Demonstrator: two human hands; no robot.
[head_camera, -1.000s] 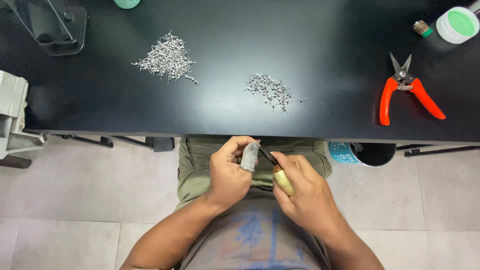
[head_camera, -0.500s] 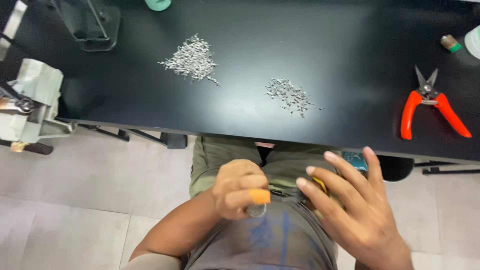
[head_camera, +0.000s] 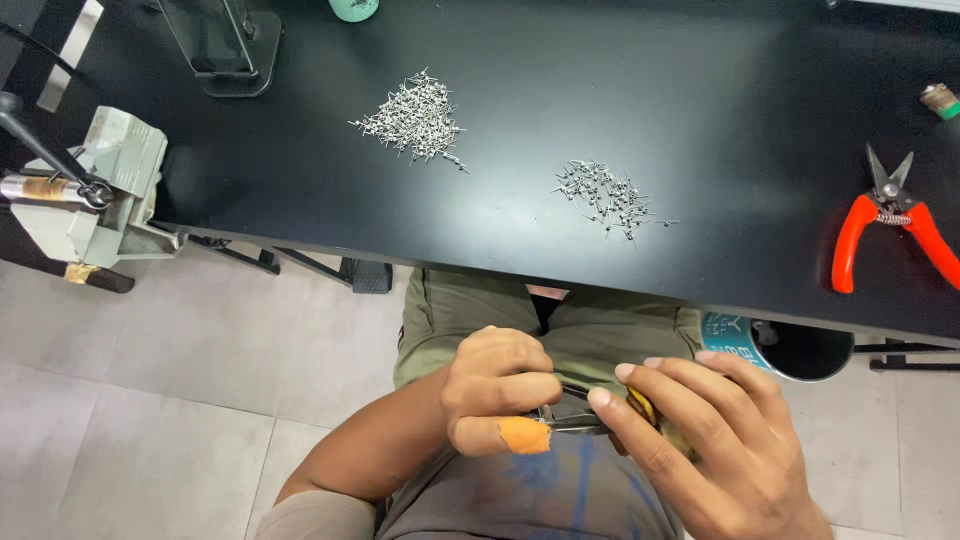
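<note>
Both hands are down over my lap, below the black table (head_camera: 700, 110) edge. My left hand (head_camera: 495, 390) is curled shut around a small metal part, with an orange plaster on one finger. My right hand (head_camera: 715, 440) holds a slim tool with a yellow handle (head_camera: 640, 403); its dark metal tip (head_camera: 570, 422) reaches to the left hand's fingers. The tool is mostly hidden by the fingers. Up on the table lie two heaps of small silver metal pieces, a larger heap (head_camera: 415, 118) at left and a smaller heap (head_camera: 607, 195) nearer the edge.
Red-handled snips (head_camera: 885, 225) lie at the table's right. A grey bench vise (head_camera: 95, 185) is clamped at the left edge. A dark stand (head_camera: 215, 45) and a green round object (head_camera: 352, 8) sit at the back. A small cylinder (head_camera: 940, 100) lies far right. Tiled floor below.
My left hand closed into a fist over the small part and sank lower. My right hand spread its fingers, then brought the tool tip back to the left hand. The view shifted left, showing the vise.
</note>
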